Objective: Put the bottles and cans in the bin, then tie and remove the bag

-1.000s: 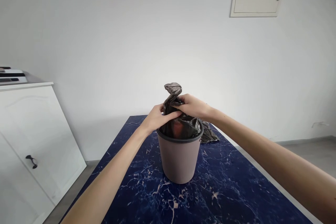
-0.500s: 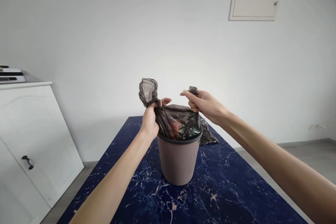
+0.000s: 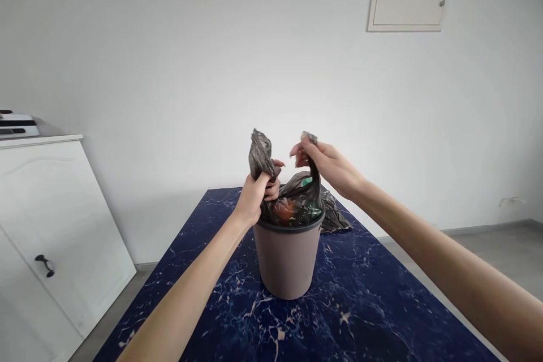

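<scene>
While the left hand (image 3: 254, 195) grips one gathered end of a black bag (image 3: 301, 203), the right hand (image 3: 333, 167) pinches another end between thumb and fingers. The bag sits in a bin (image 3: 288, 260), its body filling the mouth and bulging a little above the dark rim (image 3: 292, 229). Through the thin plastic show a red patch (image 3: 285, 210), left of the middle, and green patches to the right; what they belong to cannot be told.

In the left hand, the fist is closed around the plastic just above the rim, and a crumpled tuft stands up out of it. Some of its fingertips point toward the right hand. The right hand is higher and a little apart from the left; a narrow, twisted strip runs from it down to the bin, and a short tip pokes out above the thumb.

Upright on a dark blue worktop (image 3: 348, 305) with pale veins, the bin is pinkish grey. Behind it to the right, a crumpled black sheet (image 3: 335, 215) lies flat on the worktop. Off to the left stands a white cabinet (image 3: 51, 203) with a dark handle (image 3: 44, 265). On the pale wall (image 3: 212, 68), high to the right, is a panel (image 3: 408, 3).
</scene>
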Action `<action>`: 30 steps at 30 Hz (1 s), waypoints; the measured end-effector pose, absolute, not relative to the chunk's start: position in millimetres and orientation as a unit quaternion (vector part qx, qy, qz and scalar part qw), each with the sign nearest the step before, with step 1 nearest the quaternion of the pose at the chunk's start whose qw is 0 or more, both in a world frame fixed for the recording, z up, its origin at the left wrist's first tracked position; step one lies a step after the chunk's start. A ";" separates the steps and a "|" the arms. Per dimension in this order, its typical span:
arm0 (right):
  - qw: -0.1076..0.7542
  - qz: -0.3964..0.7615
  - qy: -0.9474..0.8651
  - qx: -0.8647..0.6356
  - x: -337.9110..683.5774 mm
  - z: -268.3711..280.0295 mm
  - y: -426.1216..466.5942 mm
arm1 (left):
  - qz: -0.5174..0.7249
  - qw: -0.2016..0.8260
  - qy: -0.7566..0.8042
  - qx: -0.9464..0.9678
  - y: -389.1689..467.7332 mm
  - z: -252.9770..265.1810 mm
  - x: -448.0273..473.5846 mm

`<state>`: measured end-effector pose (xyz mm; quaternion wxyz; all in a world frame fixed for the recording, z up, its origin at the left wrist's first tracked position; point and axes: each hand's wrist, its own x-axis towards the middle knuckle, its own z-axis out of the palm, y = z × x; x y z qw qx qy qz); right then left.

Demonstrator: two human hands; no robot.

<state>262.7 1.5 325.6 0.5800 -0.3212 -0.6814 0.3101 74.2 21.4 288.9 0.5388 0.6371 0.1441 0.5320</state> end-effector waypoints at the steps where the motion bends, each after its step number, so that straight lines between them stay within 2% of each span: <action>1: 0.572 0.268 -0.699 -0.335 259.4 327.2 1.7 | 0.519 0.531 0.151 0.652 21.4 287.8 75.8; 4: 0.558 0.226 -0.710 -0.367 252.4 331.6 4.0 | 0.510 0.507 0.146 0.680 21.7 284.9 78.4; 10: 0.522 0.338 -0.699 -0.353 245.2 339.9 2.0 | 0.538 0.498 0.147 0.664 18.6 285.2 80.4; 15: 0.505 0.350 -0.684 -0.393 237.8 344.6 -7.2 | 0.556 0.376 0.240 0.702 13.0 286.5 90.4; 19: 0.490 0.332 -0.696 -0.405 236.5 342.6 -10.1 | 0.594 0.341 0.286 0.670 15.8 283.6 97.9; 25: 0.469 0.306 -0.780 -0.278 259.1 332.5 -11.4 | 0.617 0.368 0.304 0.626 17.9 286.8 94.8; 30: 0.420 0.226 -0.823 -0.309 275.5 317.3 -4.0 | 0.617 0.408 0.309 0.597 14.4 292.4 88.6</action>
